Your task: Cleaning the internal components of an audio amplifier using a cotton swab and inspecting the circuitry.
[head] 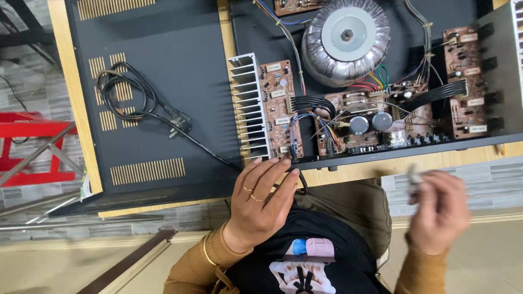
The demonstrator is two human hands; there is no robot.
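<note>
Wooden surface (pixel 359 170) carries an open amplifier chassis (pixel 366 80); left hand (pixel 261 203) rests released at its near edge, right hand (pixel 440 211) pinches a small blurred grey object (pixel 413 177).

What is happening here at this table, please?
A person sits at a wooden table with an opened amplifier chassis before them. The left hand rests its fingertips on the chassis front edge, near a finned heat sink. The right hand is raised off the table and blurred, pinching a small pale object that I cannot identify. The removed black cover lies beside, with a coiled power cord on it.

Mustard-brown long sleeves, black top with a cartoon print, gold rings and a bangle on the left hand (pixel 261 200).
</note>
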